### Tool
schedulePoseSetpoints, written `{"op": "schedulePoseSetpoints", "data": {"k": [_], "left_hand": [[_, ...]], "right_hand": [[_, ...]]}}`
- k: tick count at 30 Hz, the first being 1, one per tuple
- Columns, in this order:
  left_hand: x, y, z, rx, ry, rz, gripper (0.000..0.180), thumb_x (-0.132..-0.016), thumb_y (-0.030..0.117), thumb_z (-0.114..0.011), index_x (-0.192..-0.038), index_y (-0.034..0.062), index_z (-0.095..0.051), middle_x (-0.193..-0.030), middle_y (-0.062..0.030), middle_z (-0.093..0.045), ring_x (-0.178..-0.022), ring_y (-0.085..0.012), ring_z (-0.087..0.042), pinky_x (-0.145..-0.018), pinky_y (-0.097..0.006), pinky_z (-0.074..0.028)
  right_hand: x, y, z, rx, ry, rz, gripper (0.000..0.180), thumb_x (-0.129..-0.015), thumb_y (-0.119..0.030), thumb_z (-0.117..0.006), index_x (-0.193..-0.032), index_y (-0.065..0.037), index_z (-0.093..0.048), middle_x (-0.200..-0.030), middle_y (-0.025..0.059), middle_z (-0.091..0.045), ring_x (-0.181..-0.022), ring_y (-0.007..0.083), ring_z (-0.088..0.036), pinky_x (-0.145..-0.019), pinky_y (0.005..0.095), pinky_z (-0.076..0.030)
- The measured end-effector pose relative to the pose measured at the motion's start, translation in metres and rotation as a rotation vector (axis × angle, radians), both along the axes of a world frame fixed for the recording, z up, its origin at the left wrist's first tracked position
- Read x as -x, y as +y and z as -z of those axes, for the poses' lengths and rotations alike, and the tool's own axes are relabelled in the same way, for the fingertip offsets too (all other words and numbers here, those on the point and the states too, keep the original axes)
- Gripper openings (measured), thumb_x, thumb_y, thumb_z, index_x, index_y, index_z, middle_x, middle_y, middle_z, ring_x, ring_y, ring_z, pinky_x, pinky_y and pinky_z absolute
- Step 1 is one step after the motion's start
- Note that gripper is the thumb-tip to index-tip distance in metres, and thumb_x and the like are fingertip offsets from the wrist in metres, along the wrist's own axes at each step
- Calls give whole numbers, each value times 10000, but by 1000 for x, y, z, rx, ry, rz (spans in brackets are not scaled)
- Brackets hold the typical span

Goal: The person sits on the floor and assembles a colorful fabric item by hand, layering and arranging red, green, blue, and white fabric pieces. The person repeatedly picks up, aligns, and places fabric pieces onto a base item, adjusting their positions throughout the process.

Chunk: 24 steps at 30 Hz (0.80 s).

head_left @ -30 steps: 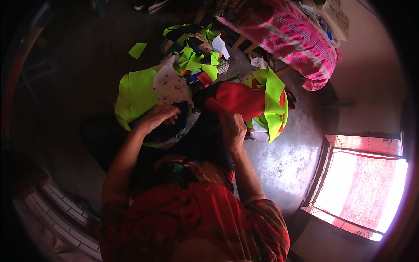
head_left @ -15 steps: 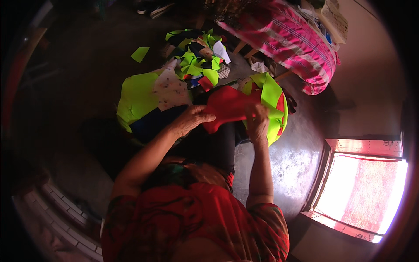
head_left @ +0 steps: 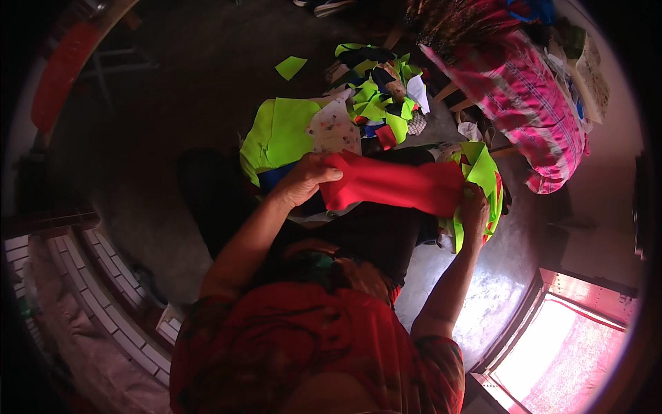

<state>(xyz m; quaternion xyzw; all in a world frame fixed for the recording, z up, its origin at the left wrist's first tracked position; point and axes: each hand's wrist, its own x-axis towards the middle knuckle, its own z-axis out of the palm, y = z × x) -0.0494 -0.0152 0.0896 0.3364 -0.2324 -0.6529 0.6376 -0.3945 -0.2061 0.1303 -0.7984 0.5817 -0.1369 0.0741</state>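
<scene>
Red cloth (head_left: 393,185), smooth and plain, stretches flat between left hand (head_left: 305,181) and right hand (head_left: 473,207), both gripping its ends.

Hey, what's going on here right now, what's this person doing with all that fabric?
A person holds a red cloth piece stretched between both hands: the left hand grips one end, the right hand the other. Beneath it lie neon yellow-green fabric and dark cloth, with a pile of small scraps farther off on the floor.
</scene>
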Motion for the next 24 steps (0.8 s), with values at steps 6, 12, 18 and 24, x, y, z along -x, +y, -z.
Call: {"op": "schedulePoseSetpoints", "data": {"k": [6, 12, 18, 24], "left_hand": [[-27, 12, -13, -1, 173, -192, 394, -763, 90, -646, -1134, -29, -588, -1071, -91, -645, -997, -201, -617, -933, -331, -474], [-50, 33, 13, -25, 198, -253, 473, -756, 68, -635, -1208, -29, -536, -1120, -105, -626, -1034, -210, -606, -946, -337, -472], [-58, 36, 8, -8, 160, -266, 476, -767, 85, -627, -1215, -40, -523, -1137, -121, -618, -1035, -213, -608, -925, -345, -484], [-59, 31, 5, 1, 121, -170, 487, -769, 88, -623, -1225, -41, -509, -1151, -126, -610, -1043, -218, -604, -924, -350, -482]], "right_hand": [[35, -17, 8, 129, 18, 71, 293, -830, -61, -503, -1053, -147, -673, -871, 163, -674, -807, 342, -657, -682, 428, -495], [30, -11, -7, 160, -40, 2, 239, -867, -148, -574, -1086, -81, -645, -1061, 167, -641, -990, 337, -606, -843, 407, -468], [-10, 7, -37, 422, -107, -57, 271, -872, -156, -616, -1126, -62, -628, -1220, 150, -583, -1144, 323, -529, -976, 425, -391], [-104, 24, -4, 224, -30, -335, 387, -852, -305, -626, -1172, -86, -602, -1201, 114, -592, -1115, 302, -538, -956, 410, -395]]}}
